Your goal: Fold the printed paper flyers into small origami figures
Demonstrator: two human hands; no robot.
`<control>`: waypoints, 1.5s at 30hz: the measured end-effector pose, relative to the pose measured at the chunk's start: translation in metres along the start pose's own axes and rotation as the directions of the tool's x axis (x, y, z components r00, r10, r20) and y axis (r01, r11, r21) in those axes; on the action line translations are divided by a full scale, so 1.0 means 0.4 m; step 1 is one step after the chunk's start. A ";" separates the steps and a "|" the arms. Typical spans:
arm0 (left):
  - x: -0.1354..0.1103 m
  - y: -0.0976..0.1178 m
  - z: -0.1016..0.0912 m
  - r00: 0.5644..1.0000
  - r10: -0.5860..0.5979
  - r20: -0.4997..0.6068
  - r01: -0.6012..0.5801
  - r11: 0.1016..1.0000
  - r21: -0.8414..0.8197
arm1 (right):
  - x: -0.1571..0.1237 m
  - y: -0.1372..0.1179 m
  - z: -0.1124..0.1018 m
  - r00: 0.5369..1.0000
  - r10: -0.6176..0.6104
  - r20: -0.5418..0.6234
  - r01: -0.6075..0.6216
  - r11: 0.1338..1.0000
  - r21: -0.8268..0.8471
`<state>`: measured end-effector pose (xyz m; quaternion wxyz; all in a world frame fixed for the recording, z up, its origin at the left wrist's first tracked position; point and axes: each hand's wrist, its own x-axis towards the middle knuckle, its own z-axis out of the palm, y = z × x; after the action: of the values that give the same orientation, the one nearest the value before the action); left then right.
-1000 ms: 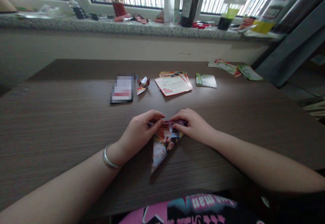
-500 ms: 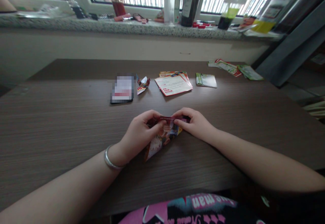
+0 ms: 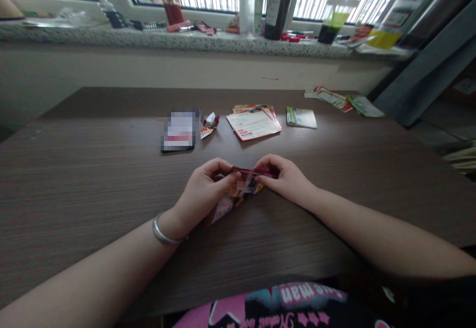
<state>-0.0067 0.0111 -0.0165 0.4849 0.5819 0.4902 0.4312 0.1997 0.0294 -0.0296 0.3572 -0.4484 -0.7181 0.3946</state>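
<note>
Both hands pinch the dark red top edge of a colourful printed packet (image 3: 238, 192) above the near middle of the table. My left hand (image 3: 211, 184) is closed on its left part, thumb on the front. At the right end of the same edge, my right hand (image 3: 282, 176) grips with thumb and fingers. The packet slants down to the lower left, partly behind the left hand. Beyond the hands lie a crumpled wrapper (image 3: 209, 125) and a fanned stack of printed cards (image 3: 255, 123).
A phone-like item (image 3: 178, 130), blurred out, lies left of the wrapper. Right of the cards is a smaller card stack (image 3: 302, 118). Green and red packets (image 3: 334, 98) lie at the table's far right. Bottles, including a dark bottle (image 3: 277, 8), line the granite windowsill (image 3: 223, 42).
The packet's lower corner has tipped up and away from me. Both hands have shifted very slightly upward, still gripping the top edge.
</note>
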 end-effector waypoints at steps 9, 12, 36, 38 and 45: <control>-0.003 0.005 0.000 0.998 0.056 -0.026 -0.053 0.995 0.089 | 0.006 0.007 -0.018 0.967 -0.255 -0.009 0.247 0.943 -0.224; -0.001 0.003 -0.003 0.999 0.046 -0.024 -0.044 0.997 0.066 | 0.006 0.012 -0.020 0.968 -0.252 0.015 0.248 0.940 -0.236; 0.016 -0.004 -0.060 0.768 0.252 0.589 -0.633 0.437 0.639 | 0.000 0.010 -0.058 0.808 -0.419 0.413 0.579 0.693 -0.429; 0.007 0.014 -0.057 0.760 0.249 0.600 -0.644 0.416 0.642 | -0.002 0.005 -0.057 0.791 -0.416 0.448 0.596 0.690 -0.411; 0.000 -0.003 -0.058 0.876 0.233 0.423 -0.482 0.391 0.784 | -0.002 0.005 -0.078 0.758 -0.406 0.511 0.583 0.773 -0.251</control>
<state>-0.0296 0.0144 -0.0140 0.0712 0.8853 0.4375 0.1406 0.2277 0.0368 -0.0180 0.1856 -0.2019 -0.9366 0.2183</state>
